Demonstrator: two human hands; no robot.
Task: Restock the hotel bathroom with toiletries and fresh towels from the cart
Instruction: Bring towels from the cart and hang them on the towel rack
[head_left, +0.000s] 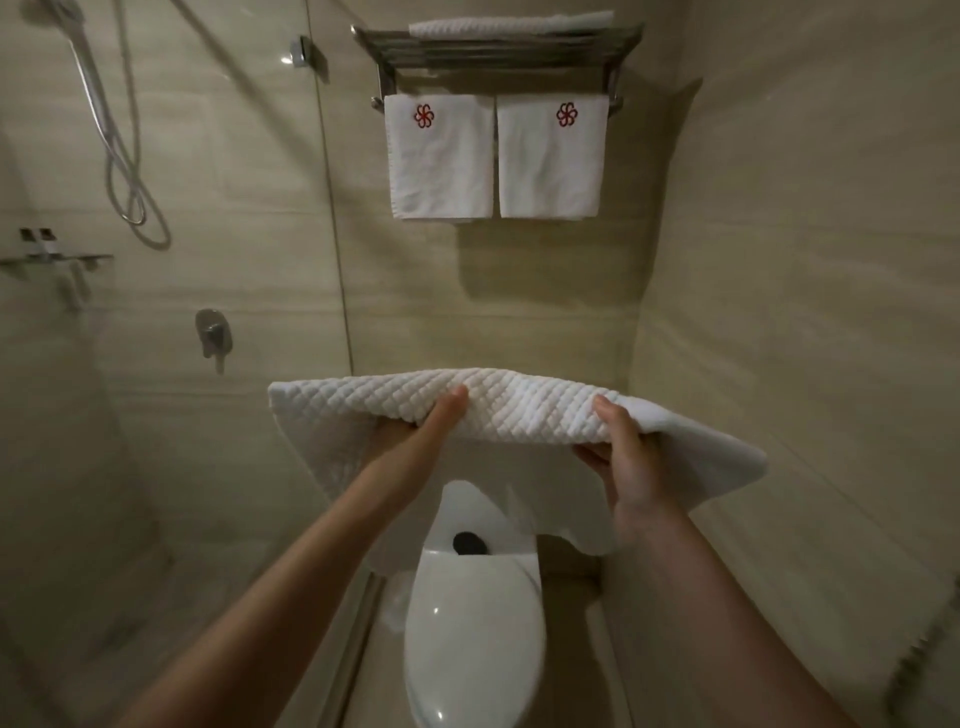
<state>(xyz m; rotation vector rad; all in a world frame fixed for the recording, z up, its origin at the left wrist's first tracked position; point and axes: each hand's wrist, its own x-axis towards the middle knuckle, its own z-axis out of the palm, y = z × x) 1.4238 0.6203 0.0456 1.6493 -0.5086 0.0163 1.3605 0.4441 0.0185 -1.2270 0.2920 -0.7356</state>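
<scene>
A white waffle-textured towel (524, 402) is folded and held up flat above the toilet, its loose ends drooping below. My left hand (431, 421) grips its near edge left of centre, thumb on top. My right hand (631, 457) grips the near edge on the right, thumb on top and fingers underneath. High on the wall, a chrome towel rack (498, 49) carries another folded white towel (509, 23) on its shelf. Two white hand towels with red flower logos (440, 161) (551, 156) hang from its bar.
A white toilet (475, 629) with its lid down stands directly below the towel. A glass shower partition (332, 218) is on the left, with a shower hose (124, 156), mixer handle (213, 332) and small shelf (57, 257) behind it. Tiled wall close on the right.
</scene>
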